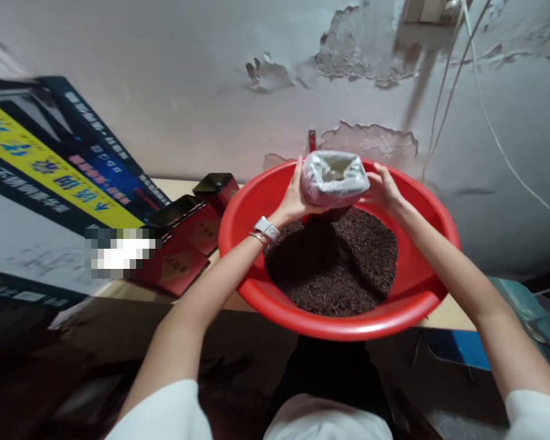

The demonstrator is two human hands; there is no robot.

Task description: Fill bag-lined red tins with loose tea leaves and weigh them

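A large red plastic basin [256, 201] stands on a table and holds a heap of dark loose tea leaves [334, 263]. Over its far side I hold a silvery foil-lined bag [333, 178], its mouth open toward me. My left hand [293, 195] grips the bag's left side, fingers wrapped round it. My right hand [384, 189] grips its right side the same way. A watch and a bracelet [266, 230] sit on my left wrist.
Several dark red tins [187, 235], lids off, stand left of the basin. A big printed cardboard box [41, 183] lies further left. A peeling wall [348, 67] with hanging cables [453, 73] rises behind. A blue object [508, 305] sits at the right.
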